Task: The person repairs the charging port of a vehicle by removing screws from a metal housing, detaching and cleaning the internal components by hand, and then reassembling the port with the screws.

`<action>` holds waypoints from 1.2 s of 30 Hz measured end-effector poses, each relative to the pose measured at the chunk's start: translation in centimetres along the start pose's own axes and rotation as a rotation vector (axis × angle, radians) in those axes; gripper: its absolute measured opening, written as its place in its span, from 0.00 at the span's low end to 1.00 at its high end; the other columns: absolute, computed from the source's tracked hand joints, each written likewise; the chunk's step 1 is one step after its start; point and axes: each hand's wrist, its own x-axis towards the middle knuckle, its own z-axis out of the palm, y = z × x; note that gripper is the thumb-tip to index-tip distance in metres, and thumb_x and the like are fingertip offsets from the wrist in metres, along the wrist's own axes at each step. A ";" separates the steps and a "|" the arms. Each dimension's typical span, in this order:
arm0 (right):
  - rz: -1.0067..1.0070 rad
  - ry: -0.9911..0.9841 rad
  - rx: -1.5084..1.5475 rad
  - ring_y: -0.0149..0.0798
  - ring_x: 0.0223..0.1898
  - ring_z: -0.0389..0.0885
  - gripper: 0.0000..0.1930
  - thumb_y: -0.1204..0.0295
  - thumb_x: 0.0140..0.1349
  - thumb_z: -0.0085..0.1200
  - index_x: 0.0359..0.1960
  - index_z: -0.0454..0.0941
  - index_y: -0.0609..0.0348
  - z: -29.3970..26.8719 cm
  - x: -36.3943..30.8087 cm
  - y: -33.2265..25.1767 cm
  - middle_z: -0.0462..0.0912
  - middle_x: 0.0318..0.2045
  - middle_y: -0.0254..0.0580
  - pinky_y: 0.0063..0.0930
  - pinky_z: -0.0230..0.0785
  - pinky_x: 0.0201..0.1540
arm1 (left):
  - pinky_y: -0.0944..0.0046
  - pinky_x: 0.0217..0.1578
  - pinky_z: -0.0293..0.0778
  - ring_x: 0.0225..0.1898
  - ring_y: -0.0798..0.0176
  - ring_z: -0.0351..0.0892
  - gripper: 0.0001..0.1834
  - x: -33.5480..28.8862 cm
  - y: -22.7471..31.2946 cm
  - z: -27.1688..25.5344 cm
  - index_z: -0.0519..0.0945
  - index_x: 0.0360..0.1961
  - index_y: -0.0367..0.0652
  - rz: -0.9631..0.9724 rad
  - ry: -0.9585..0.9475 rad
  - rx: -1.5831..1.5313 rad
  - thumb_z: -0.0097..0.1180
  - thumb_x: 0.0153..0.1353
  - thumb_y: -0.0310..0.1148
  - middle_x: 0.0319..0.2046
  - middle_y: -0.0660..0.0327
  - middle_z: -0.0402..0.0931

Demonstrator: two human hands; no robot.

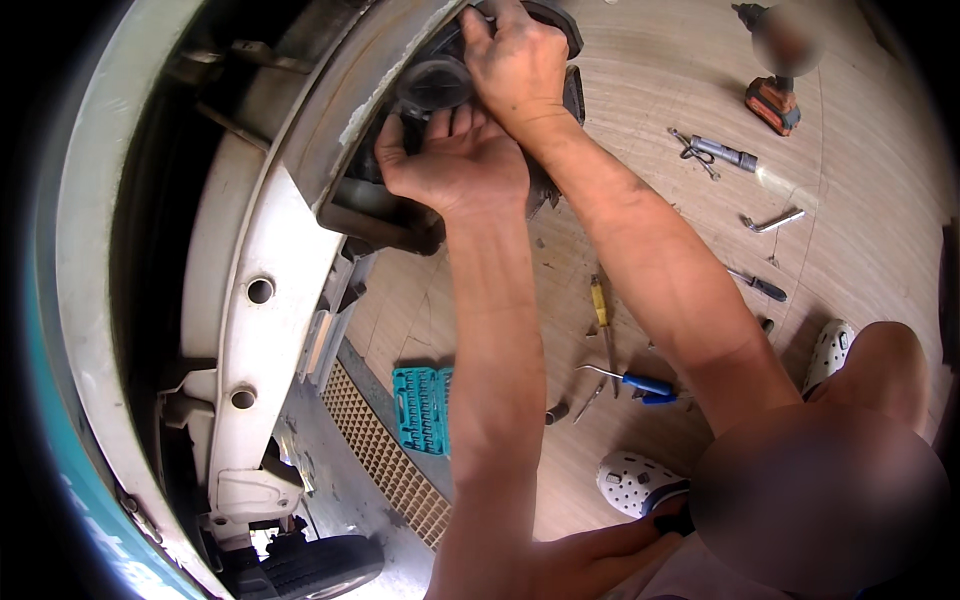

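Observation:
Palm up, my left hand (pixel 455 165) cups the lower side of a black part with a round cap (pixel 436 84). Its fingers curl up beneath the cap and the thumb stands to the left; the fingertips are partly hidden. Higher up and to the right, my right hand (pixel 515 65) is closed at the edge of the same black assembly, its fingertips out of sight. The part sits at the end of a worn metal panel (pixel 330 130) on a vehicle. Below it hangs a dark bracket-like frame (pixel 380 228).
A white beam with round holes (pixel 240 330) runs down the left, above a tyre (pixel 320 568). On the tiled floor lie a teal socket case (pixel 415 405), a yellow-handled screwdriver (pixel 600 300), a blue-handled hook tool (pixel 648 384), a lit flashlight (pixel 725 153) and a cordless drill (pixel 775 100).

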 end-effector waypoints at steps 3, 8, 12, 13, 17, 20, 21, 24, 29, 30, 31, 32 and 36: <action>0.002 0.011 -0.002 0.60 0.27 0.82 0.09 0.69 0.64 0.57 0.34 0.80 0.63 -0.2 0.1 0.1 0.82 0.26 0.59 0.50 0.75 0.32 | 0.61 0.60 0.68 0.54 0.58 0.74 0.31 -0.2 0.0 0.2 0.74 0.51 0.29 -0.052 0.033 -0.048 0.53 0.58 0.49 0.49 0.53 0.75; -0.073 -0.035 0.156 0.59 0.30 0.83 0.09 0.71 0.62 0.58 0.38 0.82 0.64 -1.0 0.5 -0.1 0.83 0.29 0.58 0.45 0.76 0.34 | 0.60 0.63 0.64 0.57 0.58 0.72 0.34 -0.2 0.2 0.1 0.71 0.54 0.28 -0.046 -0.001 0.002 0.54 0.56 0.49 0.52 0.51 0.73; -0.001 0.008 0.217 0.60 0.29 0.83 0.10 0.68 0.63 0.57 0.38 0.83 0.62 -0.9 0.0 0.1 0.83 0.28 0.60 0.47 0.76 0.35 | 0.57 0.66 0.59 0.60 0.57 0.68 0.38 -0.3 -0.3 -0.1 0.68 0.57 0.27 -0.011 -0.034 0.034 0.55 0.54 0.49 0.55 0.50 0.70; 0.014 0.020 0.210 0.60 0.29 0.83 0.10 0.68 0.63 0.57 0.38 0.83 0.62 -0.7 0.0 0.3 0.83 0.28 0.60 0.47 0.76 0.35 | 0.57 0.66 0.59 0.60 0.57 0.68 0.38 -0.4 -0.3 -0.2 0.68 0.57 0.27 -0.022 -0.034 0.050 0.55 0.54 0.49 0.55 0.50 0.70; 0.078 -0.054 0.007 0.61 0.30 0.84 0.12 0.63 0.64 0.56 0.32 0.82 0.60 0.5 0.4 -0.5 0.83 0.25 0.60 0.52 0.77 0.36 | 0.60 0.59 0.66 0.52 0.57 0.75 0.27 -0.7 0.8 0.5 0.74 0.47 0.31 -0.039 0.051 0.059 0.53 0.57 0.46 0.48 0.54 0.76; 0.104 -0.023 -0.083 0.63 0.30 0.84 0.13 0.63 0.64 0.57 0.29 0.82 0.62 -0.7 1.2 0.1 0.83 0.25 0.61 0.53 0.78 0.37 | 0.59 0.57 0.69 0.52 0.56 0.74 0.31 -0.7 -0.8 1.2 0.69 0.51 0.26 -0.001 0.011 0.002 0.51 0.58 0.45 0.47 0.49 0.73; 0.113 -0.028 -0.092 0.63 0.30 0.84 0.13 0.63 0.64 0.57 0.29 0.82 0.62 -1.1 1.1 0.4 0.83 0.25 0.61 0.53 0.78 0.37 | 0.59 0.57 0.69 0.52 0.56 0.74 0.31 0.0 -0.8 0.5 0.69 0.51 0.26 -0.009 0.022 0.006 0.51 0.58 0.45 0.47 0.49 0.73; 0.093 -0.023 -0.019 0.63 0.29 0.84 0.13 0.63 0.64 0.57 0.30 0.81 0.61 -0.2 0.3 -0.4 0.83 0.25 0.61 0.54 0.78 0.35 | 0.60 0.56 0.69 0.49 0.56 0.73 0.30 2.0 1.6 -0.8 0.70 0.50 0.27 -0.007 0.058 0.070 0.52 0.58 0.45 0.46 0.51 0.72; 0.067 0.002 0.005 0.61 0.30 0.85 0.12 0.63 0.63 0.58 0.31 0.81 0.61 0.3 0.3 -0.6 0.83 0.25 0.58 0.51 0.78 0.36 | 0.60 0.54 0.69 0.50 0.57 0.72 0.31 1.5 1.7 -0.4 0.68 0.50 0.28 0.006 0.045 0.120 0.52 0.56 0.47 0.47 0.51 0.70; -0.005 0.033 0.025 0.60 0.30 0.85 0.11 0.64 0.63 0.58 0.32 0.81 0.61 0.0 0.5 -0.3 0.84 0.25 0.57 0.50 0.78 0.36 | 0.60 0.54 0.69 0.50 0.57 0.72 0.31 1.7 1.6 -0.7 0.68 0.50 0.28 0.001 0.045 0.114 0.52 0.56 0.47 0.47 0.51 0.70; -0.011 0.032 0.019 0.60 0.30 0.85 0.11 0.64 0.63 0.58 0.32 0.81 0.61 -0.3 0.6 0.0 0.84 0.25 0.57 0.50 0.78 0.36 | 0.59 0.56 0.68 0.51 0.56 0.71 0.33 2.0 1.5 -0.9 0.68 0.52 0.28 -0.030 0.024 0.089 0.53 0.56 0.47 0.49 0.51 0.70; 0.027 0.010 0.035 0.59 0.30 0.85 0.11 0.64 0.62 0.58 0.33 0.81 0.61 -0.4 0.5 0.1 0.84 0.25 0.57 0.49 0.78 0.36 | 0.59 0.57 0.68 0.53 0.56 0.70 0.34 1.8 1.4 -0.4 0.67 0.54 0.27 -0.053 0.005 0.069 0.53 0.56 0.47 0.50 0.51 0.70; 0.066 0.004 0.144 0.60 0.30 0.84 0.11 0.66 0.62 0.58 0.36 0.81 0.61 -0.1 0.1 0.0 0.83 0.24 0.58 0.50 0.77 0.37 | 0.58 0.59 0.65 0.55 0.56 0.69 0.36 -0.2 0.0 0.1 0.67 0.55 0.27 -0.017 0.010 0.038 0.53 0.55 0.48 0.54 0.51 0.69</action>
